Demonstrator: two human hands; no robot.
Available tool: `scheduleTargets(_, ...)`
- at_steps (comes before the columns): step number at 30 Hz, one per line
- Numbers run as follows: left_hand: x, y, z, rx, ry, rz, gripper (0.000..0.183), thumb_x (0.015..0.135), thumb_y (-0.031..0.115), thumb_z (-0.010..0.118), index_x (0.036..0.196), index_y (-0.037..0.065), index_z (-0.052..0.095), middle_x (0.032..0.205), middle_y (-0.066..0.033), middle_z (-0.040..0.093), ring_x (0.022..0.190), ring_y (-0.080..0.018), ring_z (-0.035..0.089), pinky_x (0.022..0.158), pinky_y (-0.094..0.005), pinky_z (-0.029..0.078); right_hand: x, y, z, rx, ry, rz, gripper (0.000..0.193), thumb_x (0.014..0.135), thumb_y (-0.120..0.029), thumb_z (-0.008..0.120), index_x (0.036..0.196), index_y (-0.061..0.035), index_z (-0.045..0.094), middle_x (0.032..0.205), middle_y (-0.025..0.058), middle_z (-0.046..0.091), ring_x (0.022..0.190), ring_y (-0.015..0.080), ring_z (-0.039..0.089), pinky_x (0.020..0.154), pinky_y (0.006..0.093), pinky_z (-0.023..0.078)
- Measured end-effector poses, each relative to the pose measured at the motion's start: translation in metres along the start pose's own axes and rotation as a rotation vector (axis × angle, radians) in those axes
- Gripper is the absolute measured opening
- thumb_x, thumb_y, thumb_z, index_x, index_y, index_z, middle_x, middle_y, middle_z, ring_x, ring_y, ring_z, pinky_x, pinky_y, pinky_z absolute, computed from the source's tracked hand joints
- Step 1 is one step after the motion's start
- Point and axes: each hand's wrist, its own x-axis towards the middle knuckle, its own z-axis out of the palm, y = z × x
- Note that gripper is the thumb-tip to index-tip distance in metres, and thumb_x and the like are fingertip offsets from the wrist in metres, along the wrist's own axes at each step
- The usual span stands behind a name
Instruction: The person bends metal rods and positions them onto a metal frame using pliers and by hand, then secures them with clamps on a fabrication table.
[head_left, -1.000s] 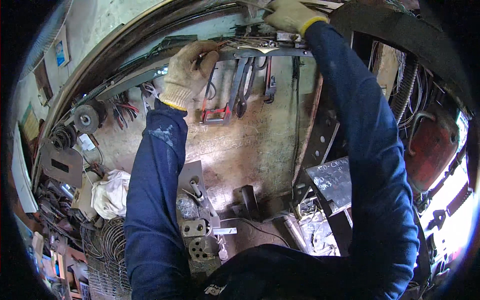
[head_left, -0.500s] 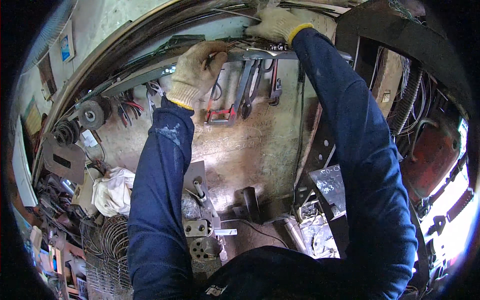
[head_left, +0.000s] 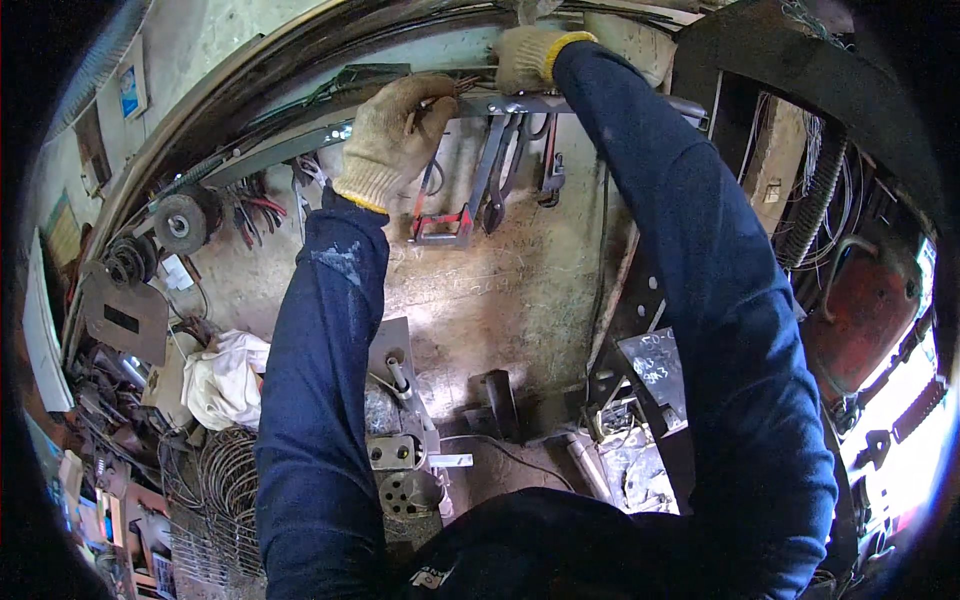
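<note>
Both my hands wear cream knit gloves with yellow cuffs and are raised to a metal shelf edge (head_left: 575,104) along the wall. My left hand (head_left: 392,135) is curled closed at the edge; thin brownish ends show by its fingertips, too small to name. To its right, my right hand (head_left: 524,60) is over the shelf with its fingers bent; what they hold, if anything, is hidden. Below the edge hang a red-framed hacksaw (head_left: 443,228), long-handled pliers or cutters (head_left: 495,205) and a wrench (head_left: 552,180).
More pliers (head_left: 258,212) and a grinding disc (head_left: 182,222) hang at the left. Coiled wire (head_left: 228,470), a white cloth (head_left: 225,380) and a drilled metal block (head_left: 393,453) lie lower. A dark steel frame (head_left: 745,60) and a red metal tank (head_left: 868,315) stand at the right.
My right hand has moved left and slightly down, closer to my left hand. The thin rod seen beside it earlier no longer shows there. My left hand has barely moved.
</note>
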Motion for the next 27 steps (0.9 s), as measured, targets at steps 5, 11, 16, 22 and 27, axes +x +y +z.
scheduleTargets(5, -0.001, -0.004, -0.004, -0.010, 0.026, 0.011, 0.020, 0.093, 0.019, 0.070, 0.109, 0.008, 0.075, 0.105, -0.0137, 0.075, 0.098, -0.0314, 0.072, 0.086, -0.0386, 0.057, -0.014, -0.002, -0.013, 0.048, -0.140, -0.024, 0.046, 0.076, -0.034, 0.074, 0.106, 0.0012, 0.077, 0.101, 0.0266, 0.074, 0.098, 0.0386, 0.074, 0.088, 0.0465, 0.057)
scheduleTargets(11, 0.000, -0.001, 0.002, 0.006, -0.009, -0.008, 0.021, 0.095, 0.018, 0.071, 0.110, 0.005, 0.076, 0.108, -0.0140, 0.076, 0.099, -0.0284, 0.074, 0.087, -0.0363, 0.058, -0.012, 0.018, -0.017, -0.103, 0.133, 0.060, 0.035, 0.082, -0.030, 0.070, 0.106, -0.0060, 0.079, 0.109, 0.0198, 0.076, 0.101, 0.0333, 0.075, 0.092, 0.0474, 0.059)
scheduleTargets(16, -0.005, -0.012, 0.000, 0.027, 0.048, -0.004, 0.021, 0.095, 0.025, 0.068, 0.106, 0.009, 0.075, 0.101, -0.0133, 0.075, 0.095, -0.0331, 0.072, 0.084, -0.0400, 0.057, -0.024, 0.044, -0.043, -0.011, 0.107, 0.053, 0.034, 0.091, -0.026, 0.061, 0.114, -0.0047, 0.076, 0.111, 0.0204, 0.074, 0.107, 0.0386, 0.069, 0.087, 0.0470, 0.055)
scheduleTargets(22, -0.002, -0.018, 0.006, -0.032, 0.061, -0.020, 0.019, 0.095, 0.024, 0.069, 0.105, 0.009, 0.075, 0.102, -0.0138, 0.075, 0.095, -0.0319, 0.073, 0.083, -0.0392, 0.058, -0.066, 0.120, -0.044, 0.069, 0.305, -0.077, 0.039, 0.096, -0.034, 0.060, 0.113, -0.0020, 0.075, 0.097, 0.0185, 0.074, 0.084, 0.0322, 0.071, 0.070, 0.0473, 0.055)
scheduleTargets(27, -0.001, -0.009, 0.011, -0.015, 0.095, -0.015, 0.019, 0.094, 0.025, 0.070, 0.104, 0.010, 0.076, 0.101, -0.0136, 0.075, 0.094, -0.0306, 0.074, 0.083, -0.0380, 0.059, -0.101, 0.113, -0.057, 0.672, 0.300, 0.288, 0.040, 0.089, -0.034, 0.072, 0.109, 0.0010, 0.075, 0.083, 0.0119, 0.073, 0.071, 0.0266, 0.068, 0.063, 0.0432, 0.053)
